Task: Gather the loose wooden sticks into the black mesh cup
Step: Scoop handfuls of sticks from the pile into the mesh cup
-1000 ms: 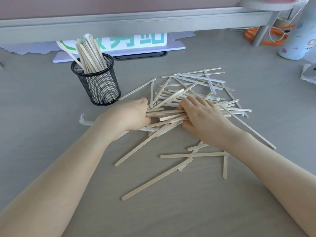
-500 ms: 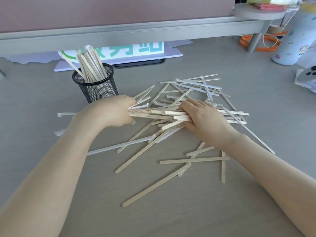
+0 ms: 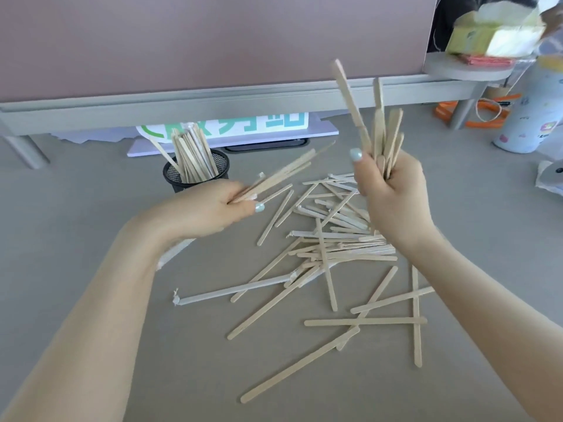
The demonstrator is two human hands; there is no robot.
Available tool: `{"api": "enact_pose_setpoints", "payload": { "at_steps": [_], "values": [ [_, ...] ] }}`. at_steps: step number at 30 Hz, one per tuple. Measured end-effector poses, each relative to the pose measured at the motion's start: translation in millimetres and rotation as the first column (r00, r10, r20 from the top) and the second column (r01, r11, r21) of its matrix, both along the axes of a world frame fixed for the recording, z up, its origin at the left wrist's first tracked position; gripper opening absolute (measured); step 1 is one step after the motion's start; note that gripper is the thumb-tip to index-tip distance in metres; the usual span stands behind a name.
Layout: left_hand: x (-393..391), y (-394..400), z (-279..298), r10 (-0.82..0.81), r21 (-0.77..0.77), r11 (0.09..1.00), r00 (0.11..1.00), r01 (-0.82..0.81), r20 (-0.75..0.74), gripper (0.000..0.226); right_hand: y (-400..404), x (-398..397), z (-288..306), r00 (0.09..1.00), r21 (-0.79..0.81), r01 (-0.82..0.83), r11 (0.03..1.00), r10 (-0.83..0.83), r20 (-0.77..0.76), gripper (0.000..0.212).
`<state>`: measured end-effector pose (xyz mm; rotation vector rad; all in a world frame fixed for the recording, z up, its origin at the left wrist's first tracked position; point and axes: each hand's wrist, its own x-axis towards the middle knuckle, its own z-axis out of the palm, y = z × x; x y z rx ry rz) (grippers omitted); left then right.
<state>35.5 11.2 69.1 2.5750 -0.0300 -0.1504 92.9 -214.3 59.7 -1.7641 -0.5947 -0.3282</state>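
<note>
Clamped in left hand [image 3: 213, 208]: a bundle of pale flat wooden sticks [image 3: 283, 175] pointing up-right, black mesh cup [image 3: 195, 175] just behind, nearer than to right hand [image 3: 393, 196], gripping upright sticks [image 3: 377, 129].

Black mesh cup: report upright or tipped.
Upright. The cup stands on the desk, rim up, sticks poking from its top.

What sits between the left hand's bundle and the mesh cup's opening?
Nothing on the desk between them. The left hand holds its bundle right beside the black mesh cup. But sticks already standing in the cup crowd its opening.
</note>
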Motion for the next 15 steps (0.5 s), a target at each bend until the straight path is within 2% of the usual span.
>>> {"api": "enact_pose_setpoints", "payload": {
  "at_steps": [3,5,9,12,15],
  "values": [
    [4.6,-10.5,-2.5,0.103,-0.363,0.930,0.987,-0.052,0.122,0.032,16.6,8.4,21.1,0.992,0.265,-0.034,0.964,0.066,-0.111,0.044],
    [7.0,-18.5,-2.0,0.213,-0.505,0.861,0.946,-0.064,0.243,0.032,25.6,15.2,30.5,0.979,0.391,-0.056,0.919,0.128,-0.161,0.042],
    [9.4,-33.0,-5.2,0.458,-0.655,0.754,0.749,-0.043,0.479,0.032,47.1,28.1,35.5,0.941,0.508,-0.104,0.855,0.249,-0.227,0.041],
    [10.8,-41.6,-14.5,0.592,-0.713,0.698,0.618,-0.072,0.517,0.026,68.0,31.2,27.2,0.914,0.511,-0.150,0.846,0.316,-0.255,0.041],
    [11.9,-46.3,-27.8,0.642,-0.717,0.686,0.565,-0.121,0.519,0.029,84.8,29.6,10.7,0.886,0.461,-0.203,0.864,0.362,-0.289,0.042]
  ]
}}
